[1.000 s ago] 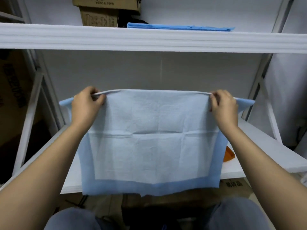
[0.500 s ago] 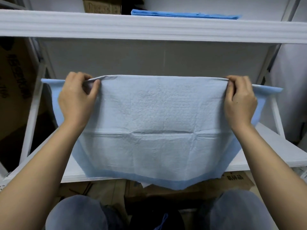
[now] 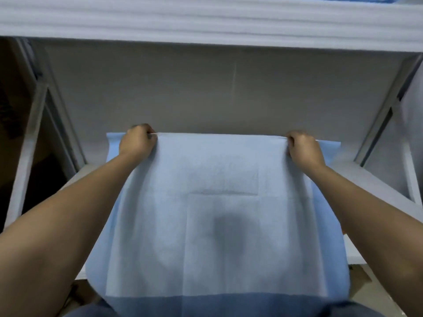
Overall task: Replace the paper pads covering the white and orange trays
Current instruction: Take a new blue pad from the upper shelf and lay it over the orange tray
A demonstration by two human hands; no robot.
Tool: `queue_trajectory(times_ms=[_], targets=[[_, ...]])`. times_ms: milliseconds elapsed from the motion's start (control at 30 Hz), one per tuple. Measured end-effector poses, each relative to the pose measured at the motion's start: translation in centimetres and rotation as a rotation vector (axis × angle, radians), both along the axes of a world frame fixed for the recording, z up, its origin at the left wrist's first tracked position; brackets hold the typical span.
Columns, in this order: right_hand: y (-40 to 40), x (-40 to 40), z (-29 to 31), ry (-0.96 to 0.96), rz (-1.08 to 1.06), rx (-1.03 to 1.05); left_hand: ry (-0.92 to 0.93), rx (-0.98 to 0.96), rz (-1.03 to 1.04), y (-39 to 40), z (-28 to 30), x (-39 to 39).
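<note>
Left hand & right hand each pinch the far edge of the blue paper pad, spread btwn them over the shelf. Trays hidden; looks mid-laying, smoothing still left.

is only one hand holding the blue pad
No, the left hand and right hand each grip the far edge of the pad.
</note>
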State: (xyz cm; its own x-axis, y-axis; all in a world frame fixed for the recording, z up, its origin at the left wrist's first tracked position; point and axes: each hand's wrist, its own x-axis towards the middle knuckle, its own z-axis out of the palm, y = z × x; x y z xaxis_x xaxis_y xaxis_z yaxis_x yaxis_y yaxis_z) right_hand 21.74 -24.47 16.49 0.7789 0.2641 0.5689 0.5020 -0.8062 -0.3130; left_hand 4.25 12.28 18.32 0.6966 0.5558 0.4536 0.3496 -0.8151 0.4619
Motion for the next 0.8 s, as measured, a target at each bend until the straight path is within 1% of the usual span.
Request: queue_trajectory(times_ms=[67, 167, 300, 467, 533, 633, 700, 800], targets=[[1.3, 2.4, -1.4, 0.061, -0.001, -0.015, 0.074, -0.064, 0.012, 1.1, -1.6, 2.5], [3.3, 5.6, -3.7, 0.127, 0.0, -0.004, 0.124, -0.136, 0.035, 2.7, -4.1, 5.7], [6.2, 10.1, -7.3, 0.173, 0.017, -0.003, 0.132, -0.201, 0.071, 4.6, -8.2, 9.6], [8.5, 13.3, -10.1, 0.253, -0.005, 0.202, 0.1, -0.327, 0.112, 6.4, -11.1, 12.9], [9.2, 13.8, -11.2, 0.286, -0.003, 0.266, 0.101, -0.334, 0.069, 6.6, -12.4, 13.9], [10.0, 13.9, -13.1, 0.333, 0.046, 0.309, 0.109, -0.372, -0.066, 6.4, -14.8, 14.7], [10.4, 13.9, -14.2, 0.394, 0.095, 0.314, 0.189, -0.384, -0.154, 6.1, -16.3, 14.7], [11.1, 14.4, -15.6, 0.512, 0.15, 0.271, 0.292, -0.374, -0.178, 5.7, -17.8, 14.7]])
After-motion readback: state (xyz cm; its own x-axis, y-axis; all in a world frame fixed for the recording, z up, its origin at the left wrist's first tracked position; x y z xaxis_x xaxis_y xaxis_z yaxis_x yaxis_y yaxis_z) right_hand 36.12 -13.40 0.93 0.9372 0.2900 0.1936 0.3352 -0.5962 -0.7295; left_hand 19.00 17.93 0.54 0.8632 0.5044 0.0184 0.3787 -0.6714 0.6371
